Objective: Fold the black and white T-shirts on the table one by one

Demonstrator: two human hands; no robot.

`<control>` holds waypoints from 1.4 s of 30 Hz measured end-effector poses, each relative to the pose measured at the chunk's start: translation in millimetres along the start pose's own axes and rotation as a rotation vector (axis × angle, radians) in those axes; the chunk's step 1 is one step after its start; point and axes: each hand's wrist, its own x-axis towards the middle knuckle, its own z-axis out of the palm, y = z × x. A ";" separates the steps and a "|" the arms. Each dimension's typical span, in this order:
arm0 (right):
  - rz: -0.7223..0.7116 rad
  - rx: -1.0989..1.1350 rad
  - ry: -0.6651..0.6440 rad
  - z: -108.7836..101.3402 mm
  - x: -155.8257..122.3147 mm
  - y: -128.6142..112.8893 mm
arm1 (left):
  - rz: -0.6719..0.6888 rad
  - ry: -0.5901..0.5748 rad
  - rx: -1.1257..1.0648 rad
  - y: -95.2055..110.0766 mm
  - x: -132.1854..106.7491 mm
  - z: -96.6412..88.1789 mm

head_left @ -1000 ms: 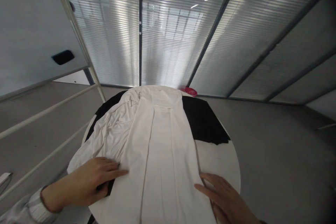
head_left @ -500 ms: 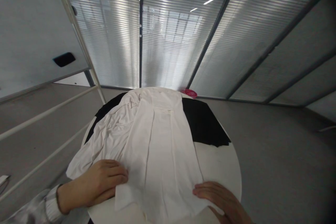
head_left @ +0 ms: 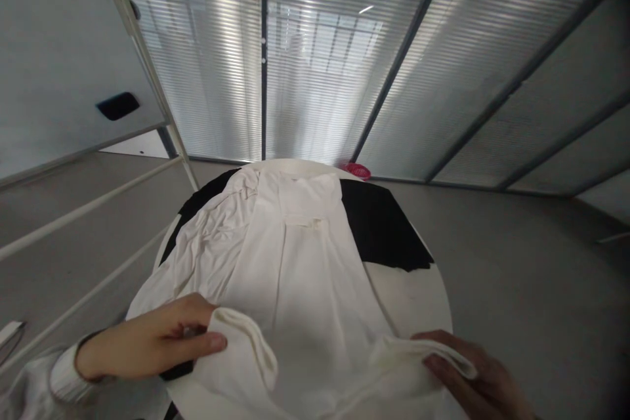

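Observation:
A white shirt point(head_left: 295, 269) lies lengthwise on a round white table point(head_left: 418, 295), folded into a long strip with a crumpled sleeve on its left side. My left hand point(head_left: 152, 341) pinches the near left corner of the shirt's hem, thumb on top. At the near right, my right hand point(head_left: 472, 380) grips the other corner of the hem. Both corners are lifted off the table and curl over toward the far end.
A black cloth point(head_left: 384, 230) lies under the shirt, showing on both sides. A small pink object point(head_left: 358, 170) sits at the table's far edge. A whiteboard on a stand point(head_left: 59, 65) is at the left. Glass walls with blinds stand behind; grey floor surrounds the table.
My hands went from lying flat on the near end of the shirt to gripping its hem corners. The hem has come up off the table and curls forward.

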 end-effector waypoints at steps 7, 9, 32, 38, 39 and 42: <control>0.131 0.212 -0.191 45.2 53.5 -6.6 | -0.197 0.280 -0.238 -58.1 43.3 14.4; 0.158 0.227 -0.174 53.0 62.2 -4.3 | -0.207 0.330 -0.294 -67.6 51.9 14.4; 0.173 0.507 0.062 92.5 179.1 9.8 | -0.213 0.614 -0.553 -64.0 140.0 -28.0; 0.173 0.320 -0.040 118.3 169.8 34.7 | -0.274 0.567 -0.116 -106.9 144.1 -29.0; 0.178 0.288 -0.045 117.1 162.1 34.2 | -0.264 0.578 -0.035 -112.9 139.8 -27.9; 0.202 0.165 -0.104 108.7 140.8 23.4 | -0.224 0.618 0.164 -122.1 126.8 -24.7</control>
